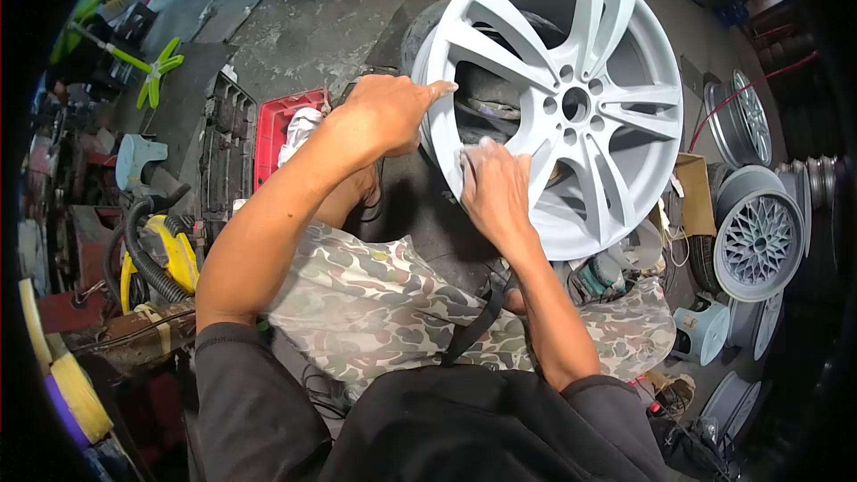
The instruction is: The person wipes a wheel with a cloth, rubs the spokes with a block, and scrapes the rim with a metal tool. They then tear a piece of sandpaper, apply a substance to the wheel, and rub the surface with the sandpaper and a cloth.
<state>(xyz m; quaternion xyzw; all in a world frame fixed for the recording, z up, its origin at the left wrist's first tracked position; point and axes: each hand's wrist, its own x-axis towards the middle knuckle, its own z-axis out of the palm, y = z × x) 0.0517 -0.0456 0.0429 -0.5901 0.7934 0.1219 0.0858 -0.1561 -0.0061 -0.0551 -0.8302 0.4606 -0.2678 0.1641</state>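
A light grey, primer-coloured alloy wheel (571,45) with split spokes leans in front of me, its face tilted up toward me. My left hand (388,116) is at the wheel's left edge, index finger stretched onto the rim lip and the other fingers curled against the outer side. Lower on the same rim, my right hand (496,186) presses with bent, dusty fingertips close together. Whatever may be under those fingertips is hidden. Behind the spokes, a dark tyre (486,89) partly shows.
A red crate (268,138) with white cloth lies left, beside a black grille (225,143). A yellow machine with a hose (170,254) stands further left. Mesh wheels (759,236) and a light blue stool (701,330) are at right. A cardboard box (694,192) is near the wheel.
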